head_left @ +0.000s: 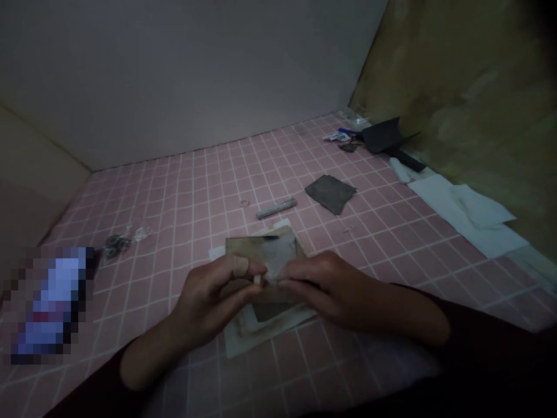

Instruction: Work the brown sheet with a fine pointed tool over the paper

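My left hand (213,287) is closed in a pinch on a small pale piece (257,280); its exact kind is unclear in the dim light. A beige band (241,267) wraps one finger of that hand. Close beside it, my right hand (326,284) has thumb and fingers pressed together at a whitish patch, and whatever they hold is too blurred to name. Both hands are above a flat square plate (246,247) with a dark mark on its far edge. Stained white paper (248,339) lies beneath the plate.
On the pink checked cloth (183,197) lie a grey rod (276,209), a dark grey sheet (331,194) and a pale ring (244,203). White papers (470,217) and a black dustpan-like scoop (385,136) are at right. A pixelated bright object (54,307) is at left, near small dark rings (115,244).
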`<state>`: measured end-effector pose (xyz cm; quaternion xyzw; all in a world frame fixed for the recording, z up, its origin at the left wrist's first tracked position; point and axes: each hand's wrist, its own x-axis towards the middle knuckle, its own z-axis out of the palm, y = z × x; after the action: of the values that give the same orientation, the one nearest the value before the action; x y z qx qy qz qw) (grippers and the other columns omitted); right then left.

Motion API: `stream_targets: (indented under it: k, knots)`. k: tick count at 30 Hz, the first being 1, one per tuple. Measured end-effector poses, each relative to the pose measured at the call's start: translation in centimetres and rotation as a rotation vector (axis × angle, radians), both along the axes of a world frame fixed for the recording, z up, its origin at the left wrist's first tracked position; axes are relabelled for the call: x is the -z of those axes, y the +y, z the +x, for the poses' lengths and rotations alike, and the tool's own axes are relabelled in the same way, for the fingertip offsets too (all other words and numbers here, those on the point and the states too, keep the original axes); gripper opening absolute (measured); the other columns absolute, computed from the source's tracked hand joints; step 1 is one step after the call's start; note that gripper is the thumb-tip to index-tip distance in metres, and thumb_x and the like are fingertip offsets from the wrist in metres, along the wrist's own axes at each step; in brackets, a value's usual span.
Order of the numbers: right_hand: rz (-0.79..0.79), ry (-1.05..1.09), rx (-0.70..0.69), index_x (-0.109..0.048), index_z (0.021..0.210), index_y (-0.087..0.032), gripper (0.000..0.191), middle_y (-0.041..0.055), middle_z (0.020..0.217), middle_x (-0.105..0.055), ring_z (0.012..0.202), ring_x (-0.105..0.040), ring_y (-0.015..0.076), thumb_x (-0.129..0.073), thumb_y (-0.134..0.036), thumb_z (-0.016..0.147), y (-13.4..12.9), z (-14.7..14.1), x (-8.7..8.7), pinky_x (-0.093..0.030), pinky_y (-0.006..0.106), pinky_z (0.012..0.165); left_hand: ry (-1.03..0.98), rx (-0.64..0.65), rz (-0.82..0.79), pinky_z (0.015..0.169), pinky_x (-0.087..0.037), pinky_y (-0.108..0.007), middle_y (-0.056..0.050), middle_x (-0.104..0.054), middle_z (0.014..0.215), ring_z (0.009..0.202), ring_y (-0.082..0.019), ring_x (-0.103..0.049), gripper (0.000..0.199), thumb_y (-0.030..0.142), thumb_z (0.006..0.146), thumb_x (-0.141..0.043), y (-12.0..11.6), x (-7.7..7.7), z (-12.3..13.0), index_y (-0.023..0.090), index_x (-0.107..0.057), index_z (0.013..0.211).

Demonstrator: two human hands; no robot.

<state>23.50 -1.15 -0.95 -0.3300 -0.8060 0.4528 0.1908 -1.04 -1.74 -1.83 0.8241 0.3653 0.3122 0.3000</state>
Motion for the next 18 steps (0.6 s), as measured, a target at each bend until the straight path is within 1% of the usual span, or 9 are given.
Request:
stream_targets:
  k: [2,3,5,7,9,11,13,16,18]
  knots:
    - [0.219,-0.039,0.05,-0.054,0.079,-0.016,0.018,-0.0002,0.073,-0.052,0.064,-0.046,0.0114,-0.045,-0.015,0.094,-0.5,-0.1,0.6,-0.035,0.026,0.061,-0.038,-0.011,-0.098,0.065,-0.056,-0.021,-0.001,-0.071,0.085,0.075,-0.014,-0.07,0.012,0.022,0.092,-0.063,0.0,-0.1,-0.1,0.021,-0.063,0.103]
    - [0.263,-0.055,0.055,-0.055,0.081,-0.015,0.016,0.0003,0.074,-0.053,0.064,-0.046,0.0116,-0.045,-0.012,0.093,-0.6,-0.2,0.8,-0.034,0.027,0.061,-0.04,-0.019,-0.1,0.065,-0.056,-0.021,-0.001,-0.071,0.085,0.075,-0.014,-0.07,0.012,0.022,0.092,-0.063,0.0,-0.1,-0.1,0.021,-0.063,0.104]
    - [0.219,-0.061,0.049,-0.054,0.079,-0.016,0.017,-0.0009,0.071,-0.051,0.062,-0.044,0.0111,-0.044,-0.011,0.092,-0.7,-0.4,0.8,-0.033,0.026,0.059,-0.008,-0.023,-0.017,0.069,-0.058,-0.023,-0.002,-0.072,0.09,0.08,-0.015,-0.071,0.014,0.021,0.091,-0.064,0.0,0.1,0.0,0.022,-0.063,0.105]
    - [0.008,-0.019,0.01,-0.053,0.072,-0.016,0.023,-0.0032,0.064,-0.046,0.058,-0.044,0.0099,-0.046,-0.015,0.094,-0.5,-0.5,0.3,-0.035,0.025,0.057,0.055,0.009,0.115,0.074,-0.059,-0.025,-0.004,-0.073,0.096,0.087,-0.017,-0.072,0.017,0.017,0.09,-0.063,-0.1,0.2,0.2,0.022,-0.063,0.107]
    - [-0.3,0.037,-0.079,-0.056,0.073,-0.016,0.026,-0.0054,0.058,-0.043,0.054,-0.043,0.0088,-0.047,-0.021,0.096,0.0,-0.4,-0.3,-0.036,0.022,0.054,0.095,0.041,0.217,0.076,-0.06,-0.027,-0.005,-0.074,0.101,0.091,-0.018,-0.072,0.02,0.016,0.09,-0.062,-0.2,0.3,0.3,0.023,-0.063,0.109]
    - [-0.478,0.076,-0.129,-0.059,0.075,-0.016,0.027,-0.0063,0.055,-0.043,0.051,-0.044,0.0082,-0.047,-0.026,0.097,0.3,-0.3,-0.6,-0.036,0.02,0.051,0.099,0.038,0.228,0.076,-0.06,-0.029,-0.005,-0.074,0.102,0.092,-0.019,-0.072,0.021,0.017,0.09,-0.063,-0.3,0.2,0.3,0.025,-0.063,0.109]
    - [-0.344,0.078,-0.063,-0.058,0.074,-0.016,0.028,-0.0048,0.058,-0.047,0.054,-0.046,0.0088,-0.048,-0.026,0.097,0.3,-0.2,-0.5,-0.036,0.022,0.054,0.055,0.006,0.148,0.074,-0.06,-0.029,-0.005,-0.073,0.099,0.088,-0.019,-0.072,0.02,0.019,0.09,-0.063,-0.3,0.1,0.2,0.025,-0.062,0.109]
    - [0.101,0.014,0.064,-0.056,0.075,-0.015,0.024,-0.0001,0.069,-0.054,0.063,-0.048,0.0114,-0.046,-0.02,0.096,-0.3,-0.2,0.3,-0.037,0.026,0.062,-0.054,-0.04,-0.016,0.069,-0.058,-0.027,-0.003,-0.071,0.09,0.079,-0.017,-0.071,0.014,0.022,0.092,-0.062,-0.1,0.0,0.0,0.023,-0.062,0.106]
    - [0.228,-0.033,0.068,-0.056,0.079,-0.015,0.019,0.0011,0.073,-0.055,0.065,-0.048,0.0119,-0.044,-0.015,0.094,-0.6,-0.3,0.8,-0.036,0.027,0.063,-0.071,-0.065,-0.046,0.067,-0.057,-0.026,-0.002,-0.07,0.087,0.077,-0.015,-0.07,0.012,0.022,0.093,-0.06,0.0,0.1,0.0,0.022,-0.062,0.105]
